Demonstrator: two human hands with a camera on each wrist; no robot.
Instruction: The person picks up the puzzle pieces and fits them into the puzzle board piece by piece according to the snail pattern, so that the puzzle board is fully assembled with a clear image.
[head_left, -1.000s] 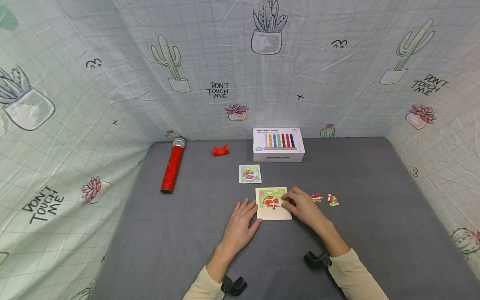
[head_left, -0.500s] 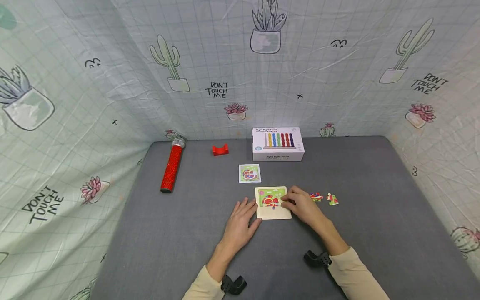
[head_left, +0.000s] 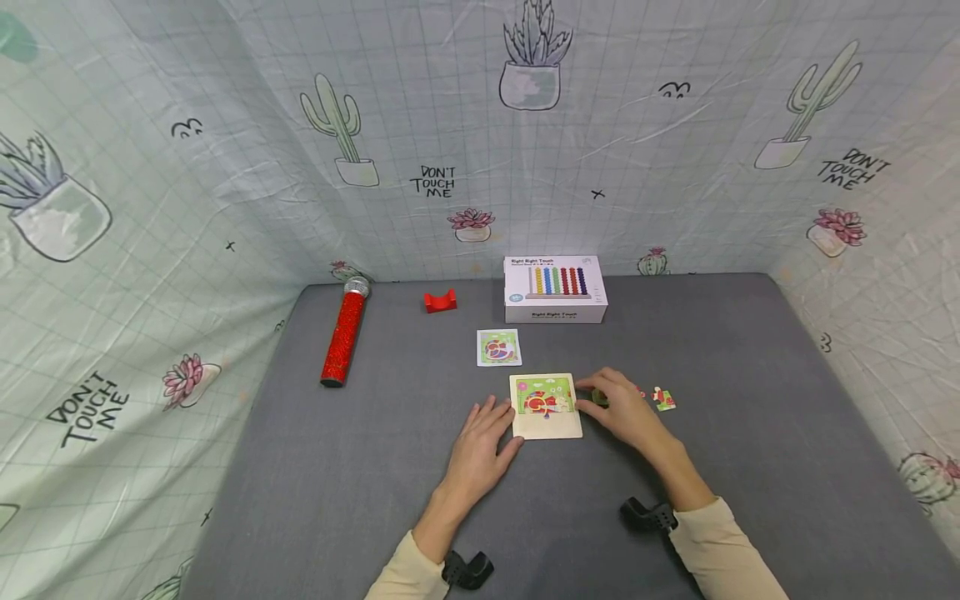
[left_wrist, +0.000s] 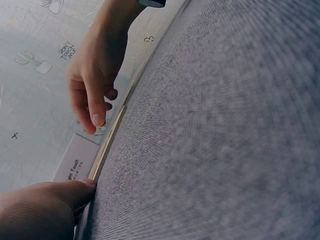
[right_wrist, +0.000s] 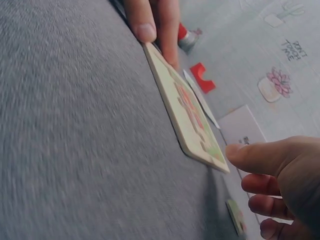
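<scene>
A square wooden jigsaw board (head_left: 547, 427) lies on the grey table, its upper part filled with a green and red picture and its lower strip bare wood. My left hand (head_left: 480, 450) rests flat against the board's left edge, fingers extended, thumb at the near corner. My right hand (head_left: 626, 412) hovers just off the board's right edge, thumb and fingers apart and loosely bent. Nothing shows between them in the right wrist view. Under that hand lies a green jigsaw piece (head_left: 600, 397). Farther right is a red and green piece (head_left: 664, 398); another is mostly hidden by the hand.
Behind the board lies a small picture card (head_left: 498, 347). A white box (head_left: 555, 292) stands at the back. To its left are a red curved block (head_left: 440, 301) and a red microphone (head_left: 345, 333). A patterned cloth (head_left: 465, 108) hangs behind the table.
My right hand has drawn off the board to the right, its fingertips leaving the picture's right side. A green piece now shows under it. My left hand has stayed put.
</scene>
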